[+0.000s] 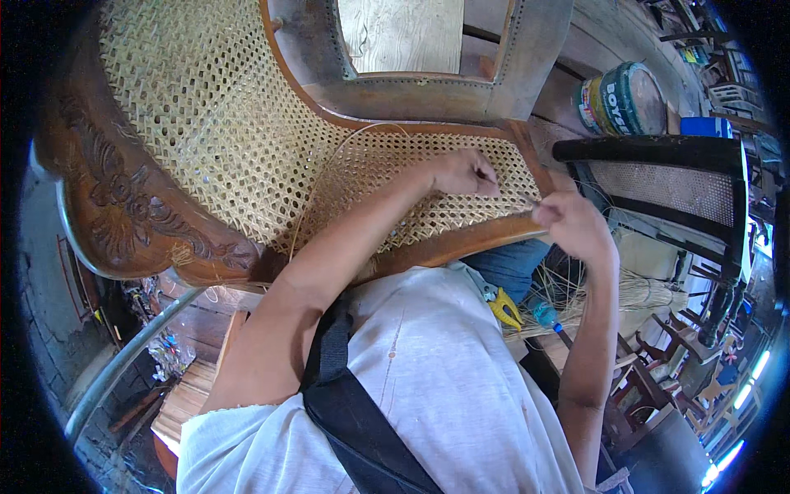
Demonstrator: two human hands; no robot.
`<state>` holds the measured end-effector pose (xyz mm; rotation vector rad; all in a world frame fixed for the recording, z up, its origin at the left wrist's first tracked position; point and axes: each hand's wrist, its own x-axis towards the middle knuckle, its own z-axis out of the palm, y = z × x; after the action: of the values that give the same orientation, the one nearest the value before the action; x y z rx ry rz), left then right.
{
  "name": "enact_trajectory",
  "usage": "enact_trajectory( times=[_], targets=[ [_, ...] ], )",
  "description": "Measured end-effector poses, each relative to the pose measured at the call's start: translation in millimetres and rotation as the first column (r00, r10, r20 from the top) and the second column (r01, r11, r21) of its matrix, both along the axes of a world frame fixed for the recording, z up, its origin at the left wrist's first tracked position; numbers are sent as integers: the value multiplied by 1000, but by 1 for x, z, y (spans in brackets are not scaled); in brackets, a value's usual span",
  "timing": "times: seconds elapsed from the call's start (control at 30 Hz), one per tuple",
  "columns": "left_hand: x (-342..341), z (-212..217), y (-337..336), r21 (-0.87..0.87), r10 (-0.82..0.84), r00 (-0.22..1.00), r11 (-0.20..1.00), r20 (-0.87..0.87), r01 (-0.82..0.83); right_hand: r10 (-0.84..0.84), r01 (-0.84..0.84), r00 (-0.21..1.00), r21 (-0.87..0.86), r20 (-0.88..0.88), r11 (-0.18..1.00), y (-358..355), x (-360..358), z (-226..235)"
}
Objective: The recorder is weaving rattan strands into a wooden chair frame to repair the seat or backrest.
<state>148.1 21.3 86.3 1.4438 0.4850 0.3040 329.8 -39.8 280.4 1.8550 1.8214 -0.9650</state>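
Observation:
Across my lap lies a carved brown wooden chair frame (115,193) with woven cane webbing (206,140). Above the narrow right part of the weave is my left hand (466,173), its fingers curled in a pinch; anything between them is too small to make out. Near the frame's right corner my right hand (578,226) is closed, thumb against fingers, and a small thin dark tip pokes out toward the weave. A long loose cane strand (317,185) arches over the webbing to the left of my hands.
A yellow-handled tool (504,310) and a clear bottle (544,314) are beside my lap, near a bundle of loose cane strands (642,291). At the right stands a dark chair with a cane panel (666,191). Behind it are a green paint bucket (629,99) and a blue box (705,127).

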Motion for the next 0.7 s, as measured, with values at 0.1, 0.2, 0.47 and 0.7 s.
enact_trajectory(
  times=[0.1, 0.2, 0.47, 0.7],
  targets=[
    [3, 17, -9, 95, 42, 991, 995, -129, -30, -270, 278, 958, 77, -98, 957, -7, 0, -34],
    [4, 27, -13, 156, 87, 979, 986, -185, -58, -256, 275, 958, 174, -128, 946, -16, -22, -54],
    [-9, 34, -10, -95, 148, 981, 982, -127, -160, -469, 565, 710, 28, -526, 825, -30, 29, -60],
    [26, 72, -19, 190, 119, 993, 975, -24, -112, -405, 705, 529, 121, -746, 698, -58, 50, -47]
  ],
)
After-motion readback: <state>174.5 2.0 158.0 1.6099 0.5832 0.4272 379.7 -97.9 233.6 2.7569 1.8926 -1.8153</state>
